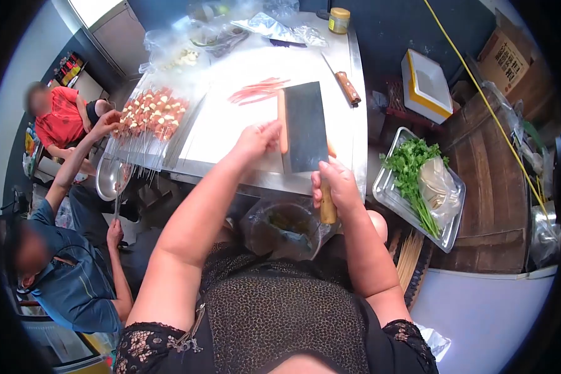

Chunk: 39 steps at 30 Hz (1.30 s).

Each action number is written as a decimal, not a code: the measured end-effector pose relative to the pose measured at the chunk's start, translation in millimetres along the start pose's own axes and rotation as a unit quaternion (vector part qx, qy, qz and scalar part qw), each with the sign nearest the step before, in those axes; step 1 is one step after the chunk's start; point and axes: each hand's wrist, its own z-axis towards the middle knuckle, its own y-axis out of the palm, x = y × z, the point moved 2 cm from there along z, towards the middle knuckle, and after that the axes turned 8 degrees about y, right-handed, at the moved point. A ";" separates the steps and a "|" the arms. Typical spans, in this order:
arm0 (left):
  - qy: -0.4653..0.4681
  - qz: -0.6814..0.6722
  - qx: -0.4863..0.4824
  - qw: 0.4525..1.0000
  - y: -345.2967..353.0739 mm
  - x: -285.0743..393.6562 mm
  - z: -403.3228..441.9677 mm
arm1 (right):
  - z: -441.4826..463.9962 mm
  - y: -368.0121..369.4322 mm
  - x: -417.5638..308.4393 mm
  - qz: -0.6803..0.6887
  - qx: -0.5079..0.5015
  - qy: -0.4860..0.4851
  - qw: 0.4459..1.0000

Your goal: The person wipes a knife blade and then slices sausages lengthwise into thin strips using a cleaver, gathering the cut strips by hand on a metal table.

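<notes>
While the R hand (pixel 338 182) holds the cleaver (pixel 306 128) by its wooden handle (pixel 328 210), fingers wrapped round it, the L hand (pixel 255 144) is at the blade's other side, fingers bunched narrow by an orange sausage (pixel 283 121); can't tell if they pinch it. Sausage lies on tabletop (pixel 357 118) along blade's L edge, nr. the front. 2nd orange piece (pixel 331 151) peeks out R of blade. Pink strips (pixel 255 91) just beyond, L of blade's far end. Brown-handled knife (pixel 347 87) to the R, nr. tabletop edge. Far L: loaded skewers (pixel 153 115), w/ co-worker (pixel 75 287) in blue, one hand (pixel 108 123) up at them. Off R, metal tray (pixel 386 194) w/ greens (pixel 411 165) + bag (pixel 439 190).
</notes>
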 end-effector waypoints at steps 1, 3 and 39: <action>0.022 0.009 0.038 0.999 -2.6 1.0 5.3 | -1.4 -3.2 -1.2 0.015 -0.004 -0.003 1.000; 0.056 0.128 0.063 0.988 -18.0 4.0 17.8 | -4.0 -7.0 -1.8 0.043 -0.011 -0.010 0.999; -0.027 0.066 -0.268 0.961 -57.2 60.4 -31.9 | -153.6 -31.0 14.3 -0.137 0.137 -0.055 0.980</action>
